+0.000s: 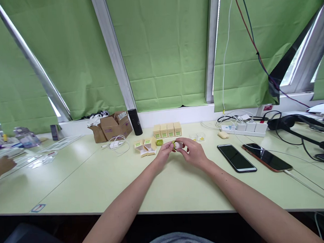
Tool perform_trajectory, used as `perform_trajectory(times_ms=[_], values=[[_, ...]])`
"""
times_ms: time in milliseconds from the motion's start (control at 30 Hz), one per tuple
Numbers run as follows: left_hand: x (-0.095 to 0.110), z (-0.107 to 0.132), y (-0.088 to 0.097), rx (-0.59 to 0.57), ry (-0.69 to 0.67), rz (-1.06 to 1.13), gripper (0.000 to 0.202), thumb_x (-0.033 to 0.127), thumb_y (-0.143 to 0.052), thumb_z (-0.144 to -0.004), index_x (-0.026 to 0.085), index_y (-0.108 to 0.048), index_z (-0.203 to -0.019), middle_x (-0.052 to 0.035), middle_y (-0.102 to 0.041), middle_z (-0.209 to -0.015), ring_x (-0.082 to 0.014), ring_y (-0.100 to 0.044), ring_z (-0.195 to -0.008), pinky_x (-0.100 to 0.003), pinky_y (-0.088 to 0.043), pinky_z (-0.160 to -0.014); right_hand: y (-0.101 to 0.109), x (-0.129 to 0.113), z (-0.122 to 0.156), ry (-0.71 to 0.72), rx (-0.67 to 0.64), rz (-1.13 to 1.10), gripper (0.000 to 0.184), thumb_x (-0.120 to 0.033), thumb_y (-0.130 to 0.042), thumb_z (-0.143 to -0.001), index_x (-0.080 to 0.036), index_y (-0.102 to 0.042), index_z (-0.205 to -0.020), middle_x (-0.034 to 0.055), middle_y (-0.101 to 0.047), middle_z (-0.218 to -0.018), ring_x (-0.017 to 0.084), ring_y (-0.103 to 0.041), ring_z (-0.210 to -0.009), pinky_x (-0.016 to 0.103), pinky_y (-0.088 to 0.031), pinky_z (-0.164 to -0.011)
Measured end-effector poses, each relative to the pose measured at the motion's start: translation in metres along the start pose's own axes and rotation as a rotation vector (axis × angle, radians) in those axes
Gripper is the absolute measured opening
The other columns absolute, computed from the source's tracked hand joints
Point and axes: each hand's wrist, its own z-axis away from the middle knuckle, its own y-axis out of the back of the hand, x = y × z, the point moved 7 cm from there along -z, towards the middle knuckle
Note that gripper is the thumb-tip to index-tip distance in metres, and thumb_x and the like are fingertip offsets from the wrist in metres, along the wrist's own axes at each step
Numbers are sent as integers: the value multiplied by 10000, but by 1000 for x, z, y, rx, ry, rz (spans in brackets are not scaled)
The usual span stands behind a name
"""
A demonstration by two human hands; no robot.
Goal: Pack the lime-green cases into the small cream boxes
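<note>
Both my hands meet over the middle of the pale green table [73, 181]. My left hand [165, 152] and my right hand [192, 151] pinch a small round object [176, 145], white with a yellow-green rim, between their fingertips. Just behind them stands a row of several small cream boxes with green labels [167, 130]. Two opened boxes of the same kind [145, 146] lie to the left, with a small green lid [159, 142] beside them.
Two phones [236, 158] [266, 157] lie flat at the right, near a white power strip [244, 127] with cables and a black headset [297, 125]. A brown cardboard box [111, 128] and black cylinder [135, 121] stand at the back. Another person's hand [2, 166] rests at the far left.
</note>
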Motion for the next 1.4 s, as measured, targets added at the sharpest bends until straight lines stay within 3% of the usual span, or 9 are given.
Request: perform_trajectory(times_ms=[200, 400, 533, 667, 933, 1167, 1400], values=[[3, 0, -5, -10, 37, -19, 519, 687, -677, -877, 180, -750, -959, -75, -700, -935, -181, -617, -831, -307, -497, -746, -2, 0, 1, 26, 3, 57, 334, -261, -590, -989, -261, -679, -1311, 82, -761, -1271, 260, -739, -1048, 354, -596, -767], [12, 4, -5, 40, 36, -76, 629, 632, -707, -880, 205, -668, -1340, -91, -712, -1009, -161, -641, -758, -279, -526, -616, -2, -1, 0, 30, 9, 93, 360, -231, -552, -1012, -283, -661, -1352, 72, -737, -1342, 237, -753, -1070, 326, -596, -783], [14, 8, -14, 0, 36, 0, 652, 559, -716, -903, 236, -585, -1455, -132, -700, -1250, -216, -712, -953, -353, -614, -769, -5, 0, 1, 46, 6, 149, 353, -256, -542, -1028, -274, -662, -1360, 89, -723, -1369, 246, -750, -1094, 332, -595, -819], [14, 10, -19, 1, 26, 46, 598, 485, -708, -932, 242, -578, -1463, -135, -665, -1364, -230, -724, -1041, -440, -607, -955, -7, -1, 3, 97, 9, 185, 367, -235, -506, -1039, -237, -655, -1374, 117, -713, -1381, 259, -738, -1140, 358, -600, -881], [17, 8, -12, 87, -49, -60, 528, 404, -702, -941, 190, -611, -1415, -162, -608, -1473, -293, -649, -1274, -492, -541, -1097, -11, -11, 1, 168, -28, 224, 369, -166, -479, -1039, -208, -638, -1370, 142, -709, -1375, 286, -736, -1142, 412, -614, -916], [23, 6, -14, 117, -121, -118, 521, 430, -685, -957, 169, -606, -1402, -174, -637, -1446, -284, -643, -1297, -462, -523, -1125, -11, -17, -2, 196, 7, 274, 355, -128, -451, -1044, -185, -626, -1348, 170, -707, -1366, 298, -735, -1142, 456, -611, -966], [27, 8, -17, 148, -159, -86, 508, 408, -693, -960, 161, -594, -1393, -175, -669, -1389, -280, -637, -1302, -437, -518, -1124, -9, -21, -1, 270, 92, 300, 354, -98, -463, -1029, -164, -584, -1354, 183, -719, -1331, 294, -748, -1097, 454, -644, -893]])
